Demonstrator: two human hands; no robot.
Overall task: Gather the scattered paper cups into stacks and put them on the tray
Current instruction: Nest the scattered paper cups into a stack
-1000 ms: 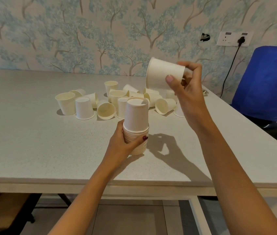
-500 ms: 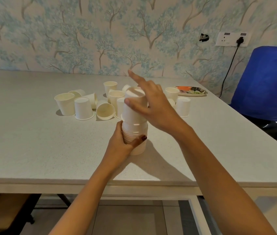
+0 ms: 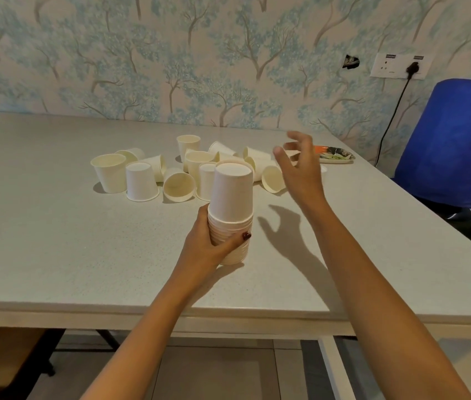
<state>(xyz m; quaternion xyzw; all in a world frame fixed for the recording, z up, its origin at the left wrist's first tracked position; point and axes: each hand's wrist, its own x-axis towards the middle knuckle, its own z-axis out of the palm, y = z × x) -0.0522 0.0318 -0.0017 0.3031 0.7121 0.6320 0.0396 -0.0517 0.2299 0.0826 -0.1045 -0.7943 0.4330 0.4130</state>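
Head view: the left hand (image 3: 202,249) grips an upside-down stack of paper cups (image 3: 231,209) near the table's (image 3: 55,241) front edge. The right hand (image 3: 300,171) hovers spread and empty over the loose cups (image 3: 141,180). Roughly a dozen lie scattered, and no stack shows on the patterned tray (image 3: 336,157), so the task looks about half done.

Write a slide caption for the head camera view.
Left hand grips an upside-down stack of white paper cups on a grey table; open right hand hovers by scattered cups.

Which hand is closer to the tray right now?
Right. The right hand hovers open just left of the tray; the left hand grips the cup stack well short of it.
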